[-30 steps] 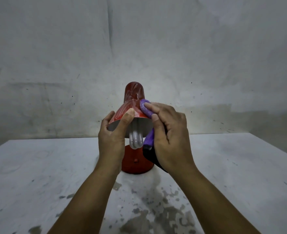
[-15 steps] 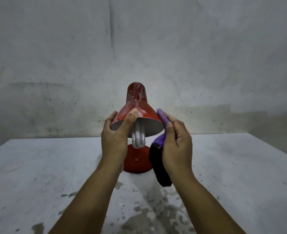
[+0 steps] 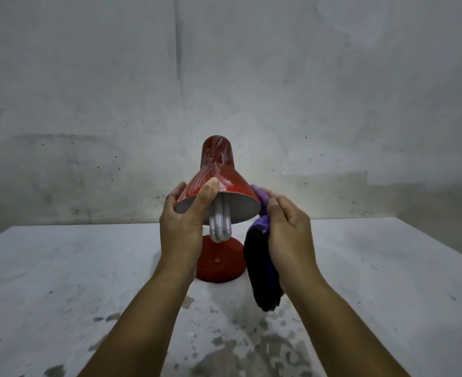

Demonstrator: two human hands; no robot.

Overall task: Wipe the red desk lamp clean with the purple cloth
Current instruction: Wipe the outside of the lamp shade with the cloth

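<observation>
Red desk lamp point(image 3: 219, 183) standing near the middle of a pale, worn table point(image 3: 61, 281), in front of a grey wall point(image 3: 333, 91). The glossy conical shade tilts toward the viewer, showing a white inner lining and a white looped bulb point(image 3: 219, 227) hanging from its mouth. The round red base point(image 3: 221, 263) rests on the tabletop directly below the shade.

The left hand point(image 3: 182, 227) grips the left rim of the shade, thumb laid over the red outer surface and fingers curled round the far edge. The right hand point(image 3: 289, 235) holds the purple cloth point(image 3: 262, 257) bunched in its curled fingers; the cloth's upper fold touches the right edge of the shade, while its lower part hangs dark and limp beside the base.

Dark blotches mark the tabletop in front of the lamp. The left hand and bulb cover the lamp's neck, so the join between shade and base cannot be made out. The right fingertips are hidden behind the cloth. Both forearms are cut off by the lower frame edge.
</observation>
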